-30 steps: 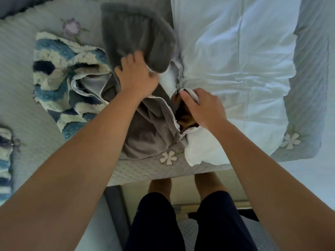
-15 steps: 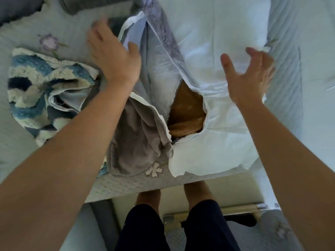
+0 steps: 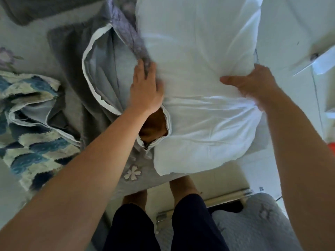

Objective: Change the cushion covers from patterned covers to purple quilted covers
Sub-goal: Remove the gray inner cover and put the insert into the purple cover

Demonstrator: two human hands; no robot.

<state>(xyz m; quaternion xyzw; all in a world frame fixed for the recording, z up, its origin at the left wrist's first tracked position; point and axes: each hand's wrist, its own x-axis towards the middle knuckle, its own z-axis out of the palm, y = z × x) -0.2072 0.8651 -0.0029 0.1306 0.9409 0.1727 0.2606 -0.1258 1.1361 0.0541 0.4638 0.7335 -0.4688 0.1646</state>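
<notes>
Both hands, left hand (image 3: 145, 87) and right hand (image 3: 253, 84), press open-palmed on white cushion (image 3: 199, 78).

A home bedroom: quilted flower-stitched bedspread (image 3: 135, 175), with white pillow (image 3: 199, 87) and blue patterned cover (image 3: 32, 134) on it.

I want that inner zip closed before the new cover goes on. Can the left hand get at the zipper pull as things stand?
Probably yes. The zipper pull lies exposed at the near end of the gap in the white cushion, just below the left hand, which would need to draw back; nothing covers it.
</notes>
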